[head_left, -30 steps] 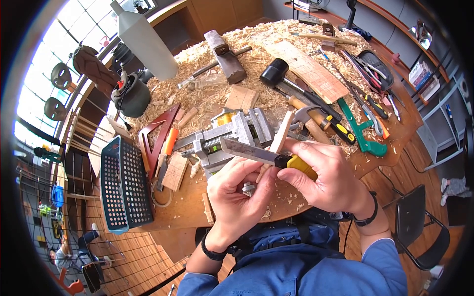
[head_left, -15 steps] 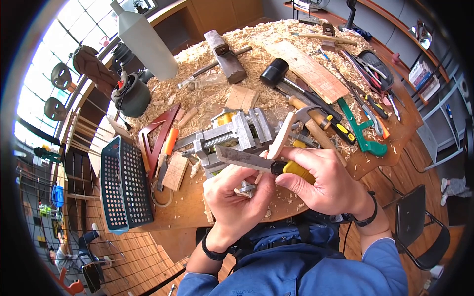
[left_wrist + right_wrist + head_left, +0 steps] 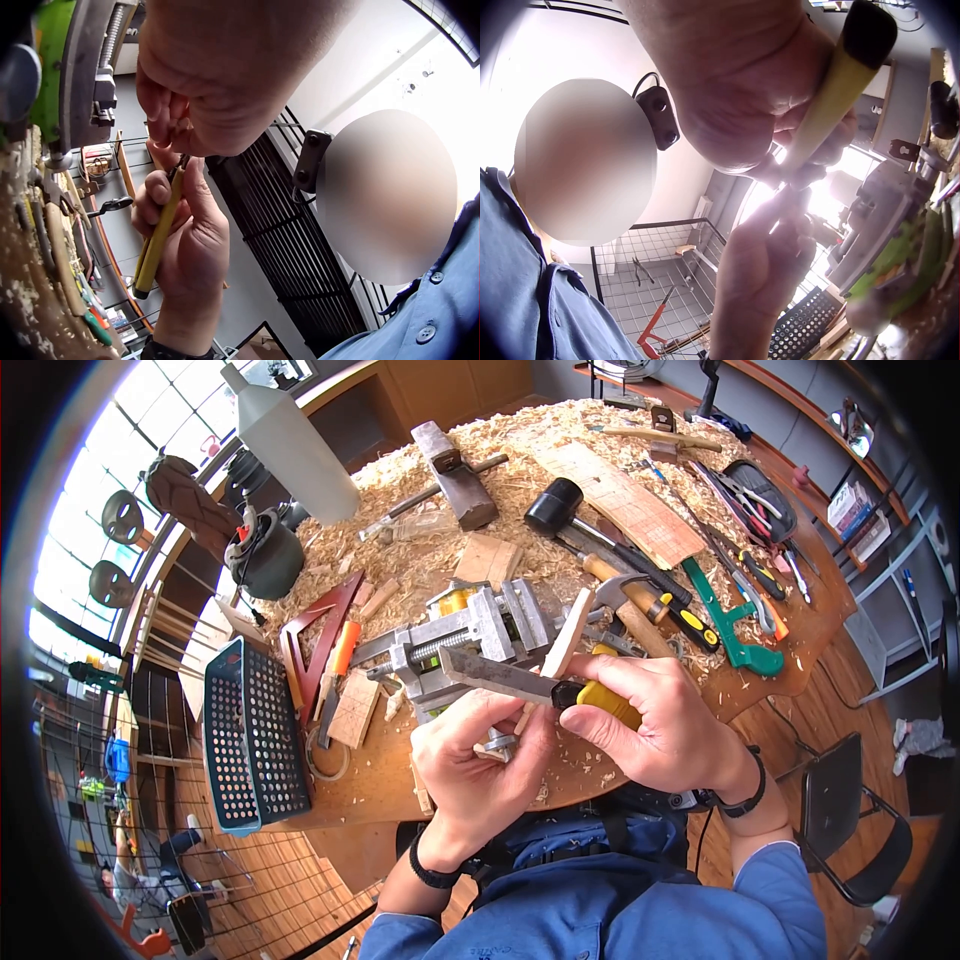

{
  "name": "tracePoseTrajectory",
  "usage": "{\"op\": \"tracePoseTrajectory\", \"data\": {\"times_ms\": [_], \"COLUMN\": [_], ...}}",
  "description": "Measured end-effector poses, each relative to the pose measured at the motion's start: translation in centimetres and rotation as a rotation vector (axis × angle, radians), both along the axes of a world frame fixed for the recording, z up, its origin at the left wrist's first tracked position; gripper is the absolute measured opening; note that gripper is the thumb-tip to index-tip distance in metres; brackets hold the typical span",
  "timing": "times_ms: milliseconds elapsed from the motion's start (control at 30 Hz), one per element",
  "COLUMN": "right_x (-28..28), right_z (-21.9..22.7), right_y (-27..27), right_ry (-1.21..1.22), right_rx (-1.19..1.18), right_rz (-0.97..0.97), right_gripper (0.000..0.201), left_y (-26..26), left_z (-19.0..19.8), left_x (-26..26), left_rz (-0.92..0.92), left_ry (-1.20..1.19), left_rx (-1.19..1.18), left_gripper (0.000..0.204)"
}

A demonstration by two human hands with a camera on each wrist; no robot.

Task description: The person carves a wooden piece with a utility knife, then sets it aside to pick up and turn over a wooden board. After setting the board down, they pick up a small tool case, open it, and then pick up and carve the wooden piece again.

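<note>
The right hand (image 3: 665, 725) grips the yellow handle (image 3: 608, 705) of a knife whose wide grey blade (image 3: 500, 678) points left, above the left hand. Between thumb and fingers the left hand (image 3: 480, 760) pinches a slim pale wooden piece (image 3: 568, 635), which rises past the blade near the handle. Both thumbs are close together. In the left wrist view the yellow handle (image 3: 159, 244) lies across the right palm; the right wrist view shows its dark end (image 3: 870, 34). Just beyond the hands stands a grey metal vise (image 3: 465, 640).
A perforated basket (image 3: 250, 740) stands at the table's left edge. Behind the vise are a wooden plane (image 3: 458, 480), a black mallet (image 3: 555, 508) and a long board (image 3: 625, 505) among shavings. A green-handled saw (image 3: 735, 630) lies on the right, a white bottle (image 3: 295, 450) at back left.
Over the last second the blade and handle have shifted slightly down, and the left hand slightly left. The wooden piece tilted a little and came back; both grips are kept.
</note>
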State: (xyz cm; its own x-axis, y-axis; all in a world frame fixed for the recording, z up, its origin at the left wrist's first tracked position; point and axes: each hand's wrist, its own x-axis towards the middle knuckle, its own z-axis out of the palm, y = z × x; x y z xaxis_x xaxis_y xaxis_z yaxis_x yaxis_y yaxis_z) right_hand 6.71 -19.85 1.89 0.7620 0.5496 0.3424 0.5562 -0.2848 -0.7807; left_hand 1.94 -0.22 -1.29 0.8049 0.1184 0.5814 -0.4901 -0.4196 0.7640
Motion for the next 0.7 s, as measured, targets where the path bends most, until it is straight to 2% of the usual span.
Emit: {"op": "tracePoseTrajectory", "data": {"times_ms": [633, 700], "right_x": [0.1, 0.3], "right_z": [0.2, 1.4], "right_y": [0.4, 0.2], "right_ry": [-0.11, -0.031], "right_rx": [0.066, 0.137], "right_rz": [-0.02, -0.306], "right_gripper": [0.036, 0.032], "left_y": [-0.1, 0.1], "left_z": [1.1, 1.2], "left_x": [-0.3, -0.7], "left_rz": [0.003, -0.017], "left_ry": [-0.014, -0.013], "left_rx": [-0.045, -0.053], "left_gripper": [0.02, 0.019]}}
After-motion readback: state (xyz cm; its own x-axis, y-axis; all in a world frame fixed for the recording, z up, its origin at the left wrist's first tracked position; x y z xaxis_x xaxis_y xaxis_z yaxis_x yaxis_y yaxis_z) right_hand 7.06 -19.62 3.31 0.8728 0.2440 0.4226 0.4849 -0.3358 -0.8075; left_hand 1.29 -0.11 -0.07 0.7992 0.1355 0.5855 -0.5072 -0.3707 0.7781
